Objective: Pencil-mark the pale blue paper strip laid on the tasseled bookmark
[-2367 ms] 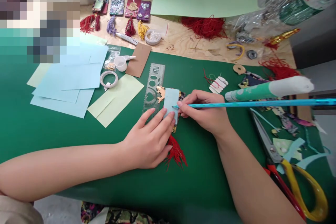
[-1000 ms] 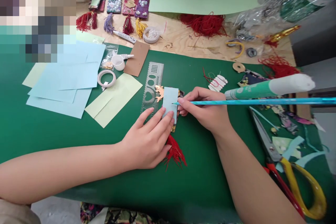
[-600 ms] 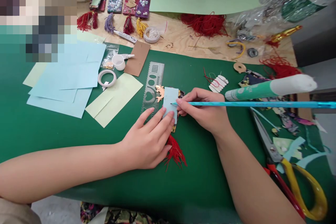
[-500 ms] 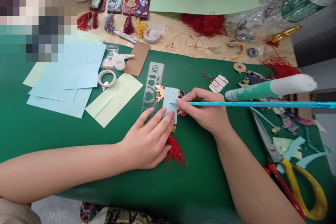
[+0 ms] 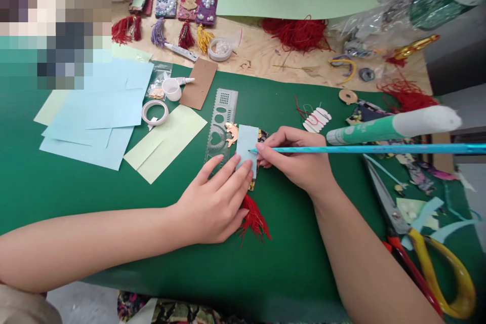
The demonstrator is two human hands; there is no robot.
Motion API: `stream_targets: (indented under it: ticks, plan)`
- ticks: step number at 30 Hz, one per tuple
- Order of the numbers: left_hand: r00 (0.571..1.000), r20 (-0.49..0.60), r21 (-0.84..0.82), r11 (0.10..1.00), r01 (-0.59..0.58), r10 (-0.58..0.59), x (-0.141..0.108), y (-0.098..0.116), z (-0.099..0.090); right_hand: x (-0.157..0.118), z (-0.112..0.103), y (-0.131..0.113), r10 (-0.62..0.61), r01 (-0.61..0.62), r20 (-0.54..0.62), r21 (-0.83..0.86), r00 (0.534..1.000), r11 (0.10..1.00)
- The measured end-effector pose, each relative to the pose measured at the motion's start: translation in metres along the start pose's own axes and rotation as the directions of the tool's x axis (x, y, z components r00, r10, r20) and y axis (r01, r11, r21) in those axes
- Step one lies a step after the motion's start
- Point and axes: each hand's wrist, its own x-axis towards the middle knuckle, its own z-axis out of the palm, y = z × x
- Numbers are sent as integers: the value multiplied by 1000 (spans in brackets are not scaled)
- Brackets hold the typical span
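My right hand point(image 5: 294, 157) pinches a long blue pencil point(image 5: 364, 149), its tip at a small light-blue paper rectangle point(image 5: 247, 137). My left hand point(image 5: 218, 202) lies with fingers spread over the lower part of that paper, pressing it down. Beneath the paper is a dark floral-patterned piece point(image 5: 262, 135), mostly covered, with a red tassel point(image 5: 256, 220) coming out at its lower end. A gold fish-shaped charm point(image 5: 231, 133) sits at the paper's left edge. Partly under it and beside my left fingertips lies a clear stencil ruler point(image 5: 222, 111).
Scissors point(image 5: 421, 243) with red and yellow handles and a glue stick point(image 5: 391, 126) lie to the right, among scraps. Blue paper sheets point(image 5: 94, 76), a tape roll point(image 5: 155, 113) and brown card point(image 5: 199, 83) are left. Tasselled pieces point(image 5: 166, 2) and red thread point(image 5: 296, 34) line the back.
The pencil tip has shifted very slightly to the right on the blue paper, and the pencil's far end is a little higher. My left hand stays in place.
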Motion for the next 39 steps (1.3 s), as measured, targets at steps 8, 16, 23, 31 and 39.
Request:
stream_targets:
  ticks: [8, 16, 23, 31, 39]
  plan:
    - [1000, -16, -13, 1000, -3, 3, 0, 0, 1, -1, 0, 0, -20, 20, -6, -3, 1000, 1000]
    - [1000, -5, -11, 1000, -2, 2, 0, 0, 0, -1, 0, -3, -1, 1, -8, -15, 1000, 1000]
    - [1000, 1, -5, 1000, -6, 6, 0, 0, 0, -2, 0, -2, -7, 7, -9, -38, 1000, 999]
    - [1000, 16, -1, 1000, 0, 0, -1, 0, 0, -2, 0, -2, -16, 16, -11, -52, 1000, 999]
    - [1000, 1, -14, 1000, -1, 1, 0, 0, 0, -3, 0, -2, -9, 8, -21, -32, 1000, 999]
